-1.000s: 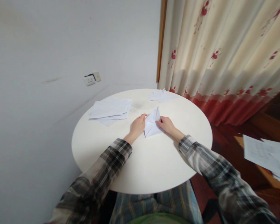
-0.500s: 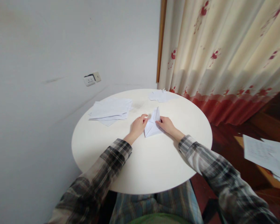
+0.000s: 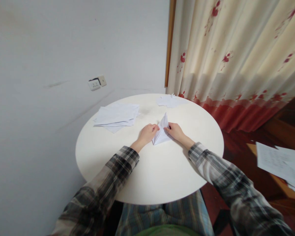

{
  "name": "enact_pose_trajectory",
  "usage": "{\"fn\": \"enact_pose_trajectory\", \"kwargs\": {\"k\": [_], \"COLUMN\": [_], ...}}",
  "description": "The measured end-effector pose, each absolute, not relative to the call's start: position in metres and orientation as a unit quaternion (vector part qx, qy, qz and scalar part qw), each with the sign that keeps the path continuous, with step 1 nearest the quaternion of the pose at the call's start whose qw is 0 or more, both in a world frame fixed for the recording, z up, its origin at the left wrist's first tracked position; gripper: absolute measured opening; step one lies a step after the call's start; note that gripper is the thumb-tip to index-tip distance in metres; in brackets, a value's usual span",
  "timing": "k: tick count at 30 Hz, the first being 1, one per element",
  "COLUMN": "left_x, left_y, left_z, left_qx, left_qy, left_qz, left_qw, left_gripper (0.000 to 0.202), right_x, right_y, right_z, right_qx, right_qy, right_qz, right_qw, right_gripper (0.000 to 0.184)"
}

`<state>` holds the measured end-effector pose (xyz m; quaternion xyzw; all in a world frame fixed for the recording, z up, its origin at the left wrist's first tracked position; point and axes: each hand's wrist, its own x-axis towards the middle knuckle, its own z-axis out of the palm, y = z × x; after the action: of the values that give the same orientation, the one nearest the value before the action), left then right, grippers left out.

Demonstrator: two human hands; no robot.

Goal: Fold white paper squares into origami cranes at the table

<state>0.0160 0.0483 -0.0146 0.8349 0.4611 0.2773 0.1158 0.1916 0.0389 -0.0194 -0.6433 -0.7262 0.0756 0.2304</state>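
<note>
A folded sheet of white paper (image 3: 161, 136) lies on the round white table (image 3: 152, 177) between my hands, with a pointed flap standing up at its far side. My left hand (image 3: 148, 132) pinches the paper's left edge, thumb and fingers drawn together. On the other side, my right hand (image 3: 175, 130) grips the right edge, its thumb on top of the folds. The fingers beneath the paper are partly hidden.
Toward the back left of the table rests a stack of white paper (image 3: 115, 114). More paper pieces (image 3: 169, 100) lie at the far edge. Printed sheets (image 3: 280, 164) sit on a lower surface at right, below the curtain (image 3: 226, 59). A wall is close on the left.
My left hand has moved slightly right and its fingers have closed onto the paper's left edge. The raised flap looks narrower and more pointed. My right hand has stayed in place.
</note>
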Motion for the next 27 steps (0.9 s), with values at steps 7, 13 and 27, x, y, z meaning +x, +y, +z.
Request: {"fn": "enact_pose_trajectory", "kwargs": {"k": [7, 13, 27], "left_x": [0.0164, 0.0167, 0.0140], "left_y": [0.0489, 0.0485, 0.0511], "left_z": [-0.0162, -0.0163, -0.0160], "left_qx": [0.851, 0.855, 0.792], "left_qy": [0.436, 0.422, 0.543], "left_qz": [0.261, 0.270, 0.278], "left_qw": [0.133, 0.131, 0.032], "left_gripper": [0.035, 0.035, 0.021], "right_x": [0.1917, 0.1918, 0.1926], "right_y": [0.0390, 0.0399, 0.0395], "right_z": [-0.0197, -0.0212, -0.0210], "right_qx": [-0.640, -0.638, -0.643], "right_qy": [-0.728, -0.729, -0.728], "right_qz": [0.069, 0.070, 0.069], "right_qw": [0.234, 0.238, 0.228], "right_gripper": [0.023, 0.023, 0.023]}}
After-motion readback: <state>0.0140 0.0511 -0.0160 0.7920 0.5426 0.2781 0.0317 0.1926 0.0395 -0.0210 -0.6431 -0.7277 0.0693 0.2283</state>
